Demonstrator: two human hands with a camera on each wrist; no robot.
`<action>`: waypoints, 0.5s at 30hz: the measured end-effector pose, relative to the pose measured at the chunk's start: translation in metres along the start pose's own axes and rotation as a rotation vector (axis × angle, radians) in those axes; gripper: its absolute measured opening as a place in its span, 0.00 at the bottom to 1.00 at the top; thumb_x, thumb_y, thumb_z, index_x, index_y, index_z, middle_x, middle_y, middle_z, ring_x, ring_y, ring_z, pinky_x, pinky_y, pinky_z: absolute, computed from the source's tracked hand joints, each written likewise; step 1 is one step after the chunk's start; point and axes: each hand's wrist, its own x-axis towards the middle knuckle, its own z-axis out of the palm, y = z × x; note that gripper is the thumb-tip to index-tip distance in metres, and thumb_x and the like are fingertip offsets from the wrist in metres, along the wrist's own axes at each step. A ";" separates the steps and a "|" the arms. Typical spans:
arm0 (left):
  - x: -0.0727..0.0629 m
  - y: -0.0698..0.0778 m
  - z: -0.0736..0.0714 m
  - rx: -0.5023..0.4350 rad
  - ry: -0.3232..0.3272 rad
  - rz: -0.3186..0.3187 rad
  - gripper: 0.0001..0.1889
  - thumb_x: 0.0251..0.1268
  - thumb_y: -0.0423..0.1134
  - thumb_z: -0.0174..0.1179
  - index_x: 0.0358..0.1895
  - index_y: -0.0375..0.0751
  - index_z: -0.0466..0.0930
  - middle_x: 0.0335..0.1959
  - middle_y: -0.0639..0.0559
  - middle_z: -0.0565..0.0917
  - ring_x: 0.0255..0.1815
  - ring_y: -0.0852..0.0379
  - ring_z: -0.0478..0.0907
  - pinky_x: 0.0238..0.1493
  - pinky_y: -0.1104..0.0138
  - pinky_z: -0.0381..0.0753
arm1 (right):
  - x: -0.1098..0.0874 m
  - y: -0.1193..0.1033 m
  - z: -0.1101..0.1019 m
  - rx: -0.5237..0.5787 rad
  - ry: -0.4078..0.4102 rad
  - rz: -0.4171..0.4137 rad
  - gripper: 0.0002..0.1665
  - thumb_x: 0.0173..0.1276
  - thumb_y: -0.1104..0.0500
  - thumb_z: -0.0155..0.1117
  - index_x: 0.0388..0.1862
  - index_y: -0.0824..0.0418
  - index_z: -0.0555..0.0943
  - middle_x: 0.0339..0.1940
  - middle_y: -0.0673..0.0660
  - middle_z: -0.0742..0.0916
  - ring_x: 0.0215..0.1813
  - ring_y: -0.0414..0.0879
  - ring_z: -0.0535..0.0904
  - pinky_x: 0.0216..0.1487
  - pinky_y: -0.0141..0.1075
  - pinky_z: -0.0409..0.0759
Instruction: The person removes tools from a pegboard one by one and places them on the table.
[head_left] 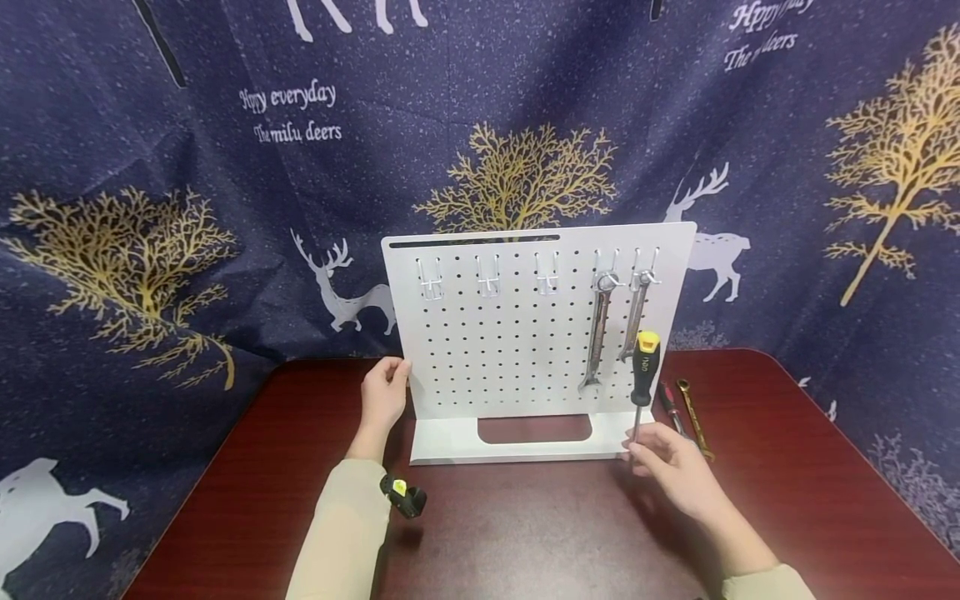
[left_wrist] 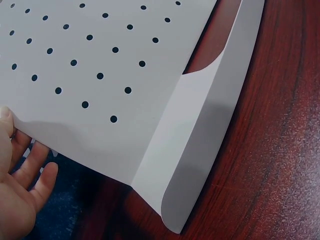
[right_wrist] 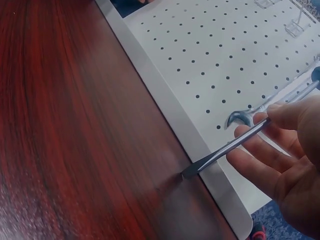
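Observation:
A white pegboard (head_left: 495, 350) stands upright on the table. My left hand (head_left: 384, 396) pinches its left edge, the thumb on the front face and the fingers behind, as the left wrist view shows. In my right hand (head_left: 675, 467) is a flathead screwdriver (head_left: 645, 368), pinched by its metal shaft. Its black and yellow handle points up, and the flat tip (right_wrist: 192, 170) points down by the base's front lip. Two wrenches hang at the board's right side, a larger wrench (head_left: 597, 333) and a smaller wrench (head_left: 636, 317). The screwdriver handle partly covers the board behind it.
Three wire hooks, among them the left hook (head_left: 431, 283), hold nothing. Right of the board lie a gold wrench (head_left: 693, 417) and a red-handled tool (head_left: 669, 404), partly hidden. A patterned dark blue cloth (head_left: 360, 192) hangs behind the dark red table (head_left: 480, 533).

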 end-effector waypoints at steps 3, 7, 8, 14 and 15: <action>0.000 0.000 0.000 0.004 -0.003 0.001 0.12 0.70 0.41 0.54 0.41 0.33 0.78 0.40 0.37 0.84 0.40 0.45 0.82 0.44 0.57 0.79 | -0.001 0.002 -0.001 0.009 0.004 0.002 0.13 0.70 0.66 0.55 0.48 0.76 0.73 0.35 0.37 0.85 0.38 0.36 0.84 0.35 0.35 0.84; 0.001 -0.001 0.000 0.012 -0.011 -0.008 0.13 0.70 0.42 0.53 0.42 0.34 0.78 0.41 0.37 0.84 0.41 0.45 0.82 0.46 0.56 0.79 | -0.001 0.006 -0.005 -0.008 0.014 0.013 0.13 0.70 0.65 0.55 0.48 0.75 0.73 0.35 0.41 0.86 0.38 0.36 0.84 0.35 0.35 0.84; 0.001 -0.001 0.000 0.013 -0.012 -0.012 0.13 0.70 0.43 0.53 0.42 0.34 0.78 0.41 0.37 0.84 0.41 0.45 0.82 0.46 0.56 0.79 | -0.001 0.007 -0.006 -0.012 0.018 0.013 0.13 0.70 0.65 0.55 0.48 0.75 0.73 0.36 0.43 0.86 0.38 0.37 0.85 0.35 0.35 0.84; 0.001 -0.001 0.000 0.013 -0.007 -0.013 0.13 0.70 0.43 0.53 0.42 0.34 0.78 0.41 0.37 0.84 0.41 0.45 0.81 0.46 0.56 0.80 | -0.003 0.008 -0.013 -0.033 0.036 0.007 0.13 0.69 0.65 0.56 0.47 0.75 0.74 0.35 0.42 0.87 0.37 0.37 0.85 0.34 0.35 0.84; 0.001 -0.001 0.000 0.014 -0.006 -0.011 0.13 0.70 0.43 0.53 0.42 0.34 0.78 0.41 0.37 0.84 0.41 0.45 0.81 0.45 0.56 0.79 | -0.004 0.008 -0.014 -0.037 0.039 0.007 0.13 0.70 0.65 0.56 0.47 0.74 0.74 0.35 0.40 0.86 0.37 0.36 0.85 0.33 0.35 0.84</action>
